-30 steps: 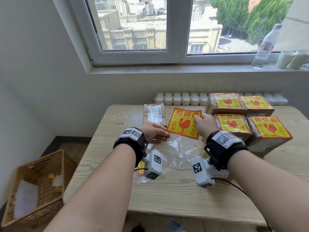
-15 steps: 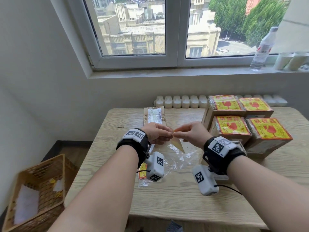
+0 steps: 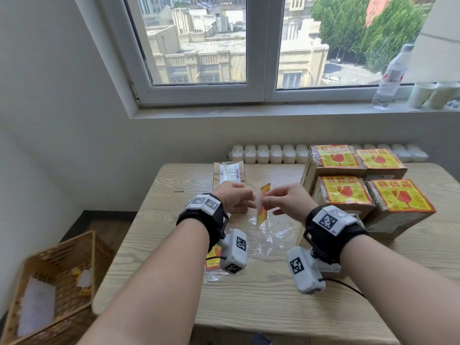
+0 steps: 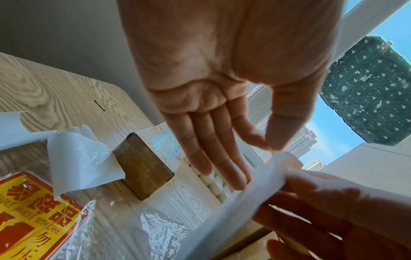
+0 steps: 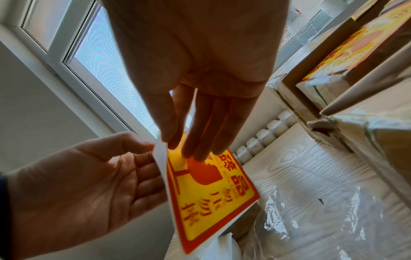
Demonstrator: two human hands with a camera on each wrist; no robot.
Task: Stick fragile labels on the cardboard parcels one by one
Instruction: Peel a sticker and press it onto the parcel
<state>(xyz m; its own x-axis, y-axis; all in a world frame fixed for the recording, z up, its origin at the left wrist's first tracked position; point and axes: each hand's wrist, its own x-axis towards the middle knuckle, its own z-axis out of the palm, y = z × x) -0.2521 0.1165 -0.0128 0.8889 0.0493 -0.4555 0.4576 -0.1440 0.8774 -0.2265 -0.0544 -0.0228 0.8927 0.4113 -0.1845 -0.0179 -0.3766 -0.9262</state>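
Observation:
A yellow-and-red fragile label (image 3: 263, 207) hangs edge-on between both hands above the table. My right hand (image 3: 267, 201) pinches the printed label (image 5: 211, 193) near its top corner with thumb and fingers. Facing it, my left hand (image 3: 251, 200) pinches the white backing paper (image 4: 255, 190) at the same corner between thumb and forefinger (image 4: 269, 146). A plain cardboard parcel (image 3: 229, 175) with no fragile label lies behind the left hand. Several parcels bearing fragile labels (image 3: 346, 192) stand stacked at the right.
A clear plastic bag (image 3: 268, 235) holding more labels (image 4: 33, 219) lies under the wrists, with white backing scraps (image 4: 77, 158) beside the plain parcel. A wicker basket (image 3: 54, 282) sits on the floor at left. A bottle (image 3: 390, 75) and cups (image 3: 423, 94) stand on the windowsill.
The right hand turned the label from flat and facing me to edge-on. The left hand rose off the table, met it, and now pinches the backing at the corner.

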